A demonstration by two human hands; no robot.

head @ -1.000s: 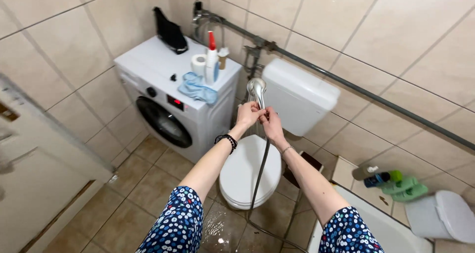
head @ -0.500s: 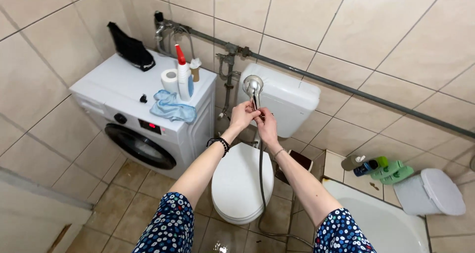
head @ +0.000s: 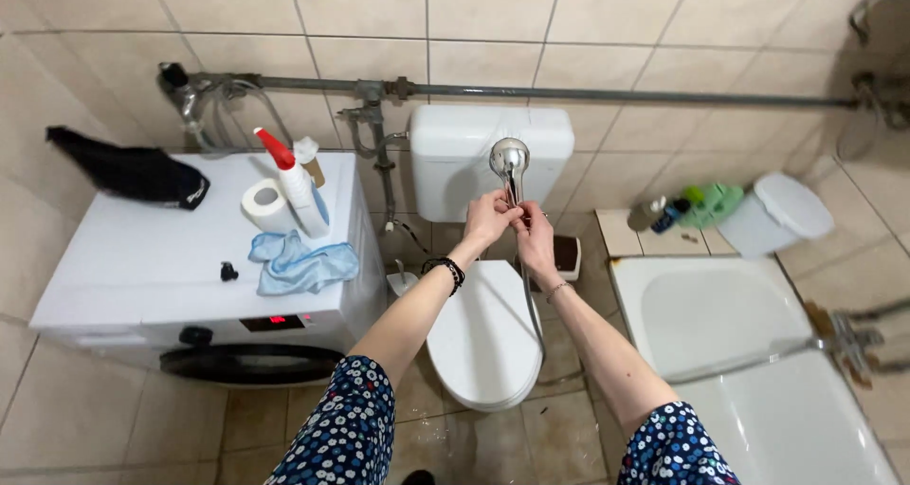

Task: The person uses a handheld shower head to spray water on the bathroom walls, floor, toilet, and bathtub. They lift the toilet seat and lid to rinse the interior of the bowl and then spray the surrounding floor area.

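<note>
Shower head [head: 510, 157], chrome and round, stood upright above the closed toilet lid [head: 482, 338], its handle pinched from both sides: the left hand [head: 488, 219] had its fingers closed around the stem, and the right hand [head: 534, 231] gripped it just below, where the grey hose [head: 532, 305] hung down. Behind it sat the white cistern [head: 453, 158]. Farther left, a blue cloth [head: 296, 263], spray bottle [head: 296, 186] and paper roll [head: 263, 204] rested on the washing machine [head: 142, 257].

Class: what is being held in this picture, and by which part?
A chrome shower head, gripped by both the left hand and right hand on its handle.
</note>
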